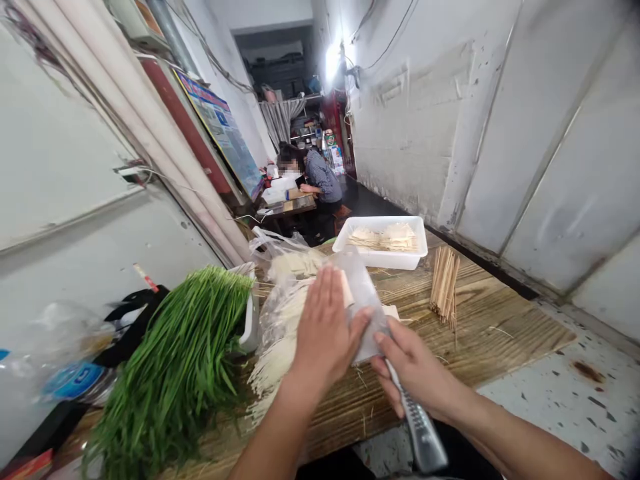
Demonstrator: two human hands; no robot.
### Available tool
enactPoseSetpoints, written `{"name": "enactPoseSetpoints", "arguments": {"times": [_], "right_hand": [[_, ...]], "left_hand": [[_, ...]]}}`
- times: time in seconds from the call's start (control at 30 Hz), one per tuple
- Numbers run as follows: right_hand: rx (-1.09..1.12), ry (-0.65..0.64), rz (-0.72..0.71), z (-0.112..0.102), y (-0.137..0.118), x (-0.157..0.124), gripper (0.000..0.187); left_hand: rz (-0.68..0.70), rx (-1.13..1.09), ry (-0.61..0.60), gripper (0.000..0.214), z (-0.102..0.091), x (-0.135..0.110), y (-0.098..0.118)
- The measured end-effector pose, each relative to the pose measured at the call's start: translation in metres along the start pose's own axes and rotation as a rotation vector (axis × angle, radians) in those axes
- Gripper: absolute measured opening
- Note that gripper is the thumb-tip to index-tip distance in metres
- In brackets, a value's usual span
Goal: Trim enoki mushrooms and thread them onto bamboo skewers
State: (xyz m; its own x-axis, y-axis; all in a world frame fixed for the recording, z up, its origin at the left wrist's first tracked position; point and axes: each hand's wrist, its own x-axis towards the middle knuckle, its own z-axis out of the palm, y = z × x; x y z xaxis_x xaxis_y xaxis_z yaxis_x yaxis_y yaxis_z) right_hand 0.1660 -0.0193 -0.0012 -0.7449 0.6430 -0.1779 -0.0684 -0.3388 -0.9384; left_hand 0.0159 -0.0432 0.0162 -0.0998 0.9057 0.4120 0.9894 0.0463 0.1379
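Observation:
My right hand [413,370] is closed around the metal handle of a cleaver [364,300], whose broad blade points away from me over the wooden table [500,327]. My left hand [325,330] lies flat, fingers stretched out, against the side of the blade and over a heap of thin white strands [273,363]. The blade is smeared by motion. A clear plastic bag [280,250] holding more white strands lies just beyond my left hand.
A big pile of long green chives [180,360] covers the table's left. A white tray [395,260] of pale strands stands at the back, with a bundle of bamboo skewers [444,283] to its right. Another person [323,177] sits far down the narrow corridor.

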Motion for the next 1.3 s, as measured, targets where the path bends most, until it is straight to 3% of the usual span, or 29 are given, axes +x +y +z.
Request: {"name": "enactPoseSetpoints", "arguments": {"times": [0.07,0.13,0.2,0.33,0.5,0.63,0.8,0.9,0.97,1.13,1.3], "right_hand": [[0.024,-0.1,0.02,0.02,0.008,0.012,0.028],[0.039,-0.185,0.058,0.038,0.024,0.027,0.018],[0.014,-0.221,0.125,0.054,0.046,0.044,0.006],[-0.193,-0.185,0.239,0.071,0.085,0.074,0.012],[-0.347,-0.11,0.216,0.061,0.099,0.086,0.004],[-0.398,0.002,0.123,0.028,0.08,0.061,0.009],[-0.148,0.157,-0.038,-0.04,0.054,-0.005,0.018],[-0.009,0.285,-0.06,-0.082,0.058,-0.038,0.025],[0.036,0.327,-0.026,-0.101,0.069,-0.051,0.028],[0.121,0.288,0.054,-0.118,0.097,-0.054,0.032],[0.137,0.247,0.071,-0.119,0.105,-0.043,0.034]], "left_hand": [[-0.035,0.061,0.044,0.071,-0.009,-0.018,-0.024],[-0.054,0.105,0.079,0.069,-0.005,-0.041,-0.052],[-0.082,0.113,0.087,0.069,0.01,-0.064,-0.08],[-0.221,0.02,0.011,0.063,0.057,-0.098,-0.125],[-0.304,-0.091,-0.084,0.063,0.105,-0.112,-0.144],[-0.259,-0.021,-0.088,0.064,0.118,-0.11,-0.145],[-0.256,0.279,-0.007,0.069,0.094,-0.095,-0.12],[-0.203,0.294,0.084,0.071,0.08,-0.071,-0.083],[-0.043,0.178,0.021,0.067,0.081,-0.051,-0.052],[0.297,0.06,-0.118,0.066,0.113,-0.015,0.016],[0.355,0.111,-0.174,0.07,0.135,-0.013,0.035]]}}
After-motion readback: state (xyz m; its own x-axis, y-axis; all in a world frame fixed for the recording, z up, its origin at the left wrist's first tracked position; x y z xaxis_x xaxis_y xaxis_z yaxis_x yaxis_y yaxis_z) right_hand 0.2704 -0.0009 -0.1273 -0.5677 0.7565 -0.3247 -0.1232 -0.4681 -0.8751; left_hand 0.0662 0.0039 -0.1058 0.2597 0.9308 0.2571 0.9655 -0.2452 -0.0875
